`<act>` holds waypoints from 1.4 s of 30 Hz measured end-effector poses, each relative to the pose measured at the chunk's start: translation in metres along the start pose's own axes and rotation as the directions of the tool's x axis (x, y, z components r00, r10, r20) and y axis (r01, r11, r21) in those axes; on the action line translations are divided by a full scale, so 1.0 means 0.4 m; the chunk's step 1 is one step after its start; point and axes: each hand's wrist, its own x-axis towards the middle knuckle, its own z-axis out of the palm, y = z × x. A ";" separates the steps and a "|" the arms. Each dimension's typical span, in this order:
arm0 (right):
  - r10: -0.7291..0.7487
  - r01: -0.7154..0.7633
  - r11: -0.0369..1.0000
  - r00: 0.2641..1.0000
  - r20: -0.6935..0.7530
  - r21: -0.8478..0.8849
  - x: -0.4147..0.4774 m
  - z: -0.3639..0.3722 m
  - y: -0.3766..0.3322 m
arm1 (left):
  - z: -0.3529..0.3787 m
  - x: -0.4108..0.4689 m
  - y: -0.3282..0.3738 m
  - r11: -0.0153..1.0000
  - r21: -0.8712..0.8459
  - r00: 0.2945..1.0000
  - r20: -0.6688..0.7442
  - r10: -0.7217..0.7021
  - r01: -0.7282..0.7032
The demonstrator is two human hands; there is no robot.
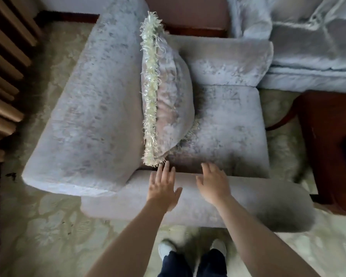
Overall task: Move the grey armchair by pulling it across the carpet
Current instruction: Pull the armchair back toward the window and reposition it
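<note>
- At the bottom of view, our feet in pale shoes stand on the patterned carpet, just beside the grey armchair, close enough for a two-handed pull.
- Both arms reach fwd over the near armrest; that's the part facing us, so prob. the natural handle.
- Left hand lies flat on top of the armrest, fingers spread, tips at its inner edge; nothing gripped yet.
- Right hand is unclenched too, fingers curling toward the gap between armrest & seat; can't tell if it touches the fabric. We judge it's reaching for a hold on the inner edge.
- Past the hands, a fringed cushion stands on edge on the seat, leaning on the chair back at left; loose, so it may tip once we pull.
- Far armrest sits just beside a matching sofa.
- Dark wood table stands near the chair's front at right; carpet around us is open, so pulling toward us looks clearest.
</note>
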 end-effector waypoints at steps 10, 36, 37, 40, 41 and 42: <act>0.217 -0.211 0.976 0.958 0.186 -0.052 -0.020 0.076 0.423 | 0.087 0.175 0.359 0.998 -0.046 0.961 0.273 0.050 -0.039; 0.141 -0.144 0.989 0.988 -0.057 -0.035 0.060 0.131 0.548 | 0.154 0.282 0.485 0.996 -0.062 0.997 -0.024 -0.073 0.072; 0.142 -0.142 0.989 0.990 -0.008 -0.048 0.060 0.123 0.548 | 0.149 0.289 0.476 0.990 -0.125 0.998 0.018 -0.063 0.065; 0.324 -0.276 0.940 0.907 0.268 -0.201 0.084 0.077 0.498 | 0.120 0.294 0.386 0.953 -0.272 0.985 0.142 -0.100 0.136; 0.418 -0.329 0.900 0.841 0.345 -0.287 0.099 0.062 0.460 | 0.114 0.288 0.331 0.948 -0.254 0.976 0.147 -0.160 0.193; 0.456 -0.334 0.878 0.801 0.387 -0.343 0.118 0.055 0.412 | 0.110 0.274 0.268 0.941 -0.223 0.963 0.142 -0.228 0.255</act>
